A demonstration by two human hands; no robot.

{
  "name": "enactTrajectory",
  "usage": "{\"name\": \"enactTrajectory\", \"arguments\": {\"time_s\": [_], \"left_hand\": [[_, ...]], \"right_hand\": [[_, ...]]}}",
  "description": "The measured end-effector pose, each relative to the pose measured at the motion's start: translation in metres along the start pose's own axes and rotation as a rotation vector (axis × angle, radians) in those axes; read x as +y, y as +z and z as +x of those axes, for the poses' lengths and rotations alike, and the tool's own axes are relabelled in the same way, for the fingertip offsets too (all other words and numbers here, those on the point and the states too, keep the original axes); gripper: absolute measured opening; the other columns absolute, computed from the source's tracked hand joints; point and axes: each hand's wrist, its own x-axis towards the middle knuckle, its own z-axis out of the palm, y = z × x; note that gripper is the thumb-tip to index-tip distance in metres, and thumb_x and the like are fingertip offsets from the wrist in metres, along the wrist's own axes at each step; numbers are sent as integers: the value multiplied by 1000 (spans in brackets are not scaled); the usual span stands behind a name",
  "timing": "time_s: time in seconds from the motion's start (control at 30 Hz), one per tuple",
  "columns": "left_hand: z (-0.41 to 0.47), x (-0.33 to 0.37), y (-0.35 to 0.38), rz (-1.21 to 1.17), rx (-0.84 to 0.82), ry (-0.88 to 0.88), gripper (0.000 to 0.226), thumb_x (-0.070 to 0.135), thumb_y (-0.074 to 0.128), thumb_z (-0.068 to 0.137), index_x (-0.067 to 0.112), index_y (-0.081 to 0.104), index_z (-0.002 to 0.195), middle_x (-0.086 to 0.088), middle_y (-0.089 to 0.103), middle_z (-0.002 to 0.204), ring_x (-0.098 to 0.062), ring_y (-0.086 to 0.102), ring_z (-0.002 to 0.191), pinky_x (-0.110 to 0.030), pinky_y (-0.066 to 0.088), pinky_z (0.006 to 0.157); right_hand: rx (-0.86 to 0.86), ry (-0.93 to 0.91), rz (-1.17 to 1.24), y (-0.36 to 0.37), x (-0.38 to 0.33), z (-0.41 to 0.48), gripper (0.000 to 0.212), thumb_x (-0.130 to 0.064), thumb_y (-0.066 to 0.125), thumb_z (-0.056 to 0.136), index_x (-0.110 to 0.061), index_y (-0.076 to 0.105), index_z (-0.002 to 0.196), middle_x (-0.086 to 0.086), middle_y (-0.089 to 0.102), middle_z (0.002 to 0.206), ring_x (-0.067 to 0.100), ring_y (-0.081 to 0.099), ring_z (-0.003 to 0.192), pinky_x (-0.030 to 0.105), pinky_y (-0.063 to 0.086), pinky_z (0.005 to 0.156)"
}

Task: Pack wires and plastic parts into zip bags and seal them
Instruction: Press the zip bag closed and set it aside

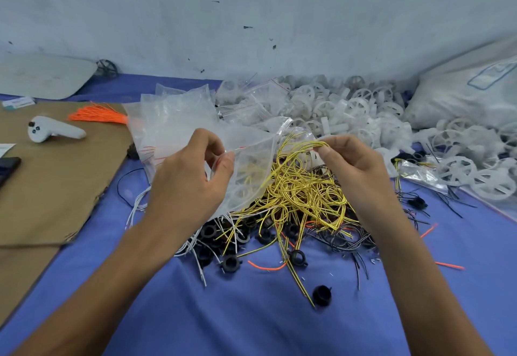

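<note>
Both bare forearms reach in from the bottom edge and converge toward the middle. The left hand [190,176] is raised with its back to the camera. Its thumb and forefinger pinch the open edge of a clear zip bag [249,143], and the other fingers are curled above. The right hand [355,171] is level with it and just apart, fingers bent, its fingertips pinching a loop of yellow wires [296,187].

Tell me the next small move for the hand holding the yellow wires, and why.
Probably feed the yellow wires leftward into the zip bag: the right hand pinches their loop beside its mouth, whose edge the left hand pinches. Their tails hang outside, over the pile.
</note>
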Motion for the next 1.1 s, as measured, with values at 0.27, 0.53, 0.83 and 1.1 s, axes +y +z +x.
{"name": "enactTrajectory", "arguments": {"time_s": [0.27, 0.53, 0.83, 1.1], "left_hand": [[-2, -1, 4, 5, -43, 0, 15, 47, 53, 91, 34, 49, 88, 15, 56, 72, -3, 52, 61, -28, 39, 57], [-5, 0, 7, -2, -73, 8, 10, 42, 58, 92, 35, 52, 88, 14, 58, 73, -3, 54, 65, -20, 38, 57], [-9, -3, 10, 16, -100, -2, 12, 51, 53, 89, 39, 52, 90, 20, 57, 81, -1, 53, 64, -29, 43, 58], [-9, 1, 12, -2, -127, 6, 10, 48, 56, 91, 39, 52, 91, 28, 55, 88, -1, 52, 63, -33, 48, 63]], "right_hand": [[108, 38, 558, 13, -20, 0, 12, -17, 51, 100, -19, 62, 100, 0, 55, 69, 14, 57, 64, 37, 54, 66], [109, 121, 545, 14, -27, 6, 15, -18, 47, 103, -21, 61, 98, 5, 67, 85, 18, 62, 71, 27, 49, 56], [42, -10, 671, 7, -61, 5, 16, -19, 47, 102, -21, 62, 97, 4, 69, 82, 18, 66, 70, 29, 56, 64], [35, -117, 586, 2, -103, 26, 14, -18, 45, 103, -18, 59, 102, 6, 65, 89, 23, 64, 82, 33, 55, 68]]}}
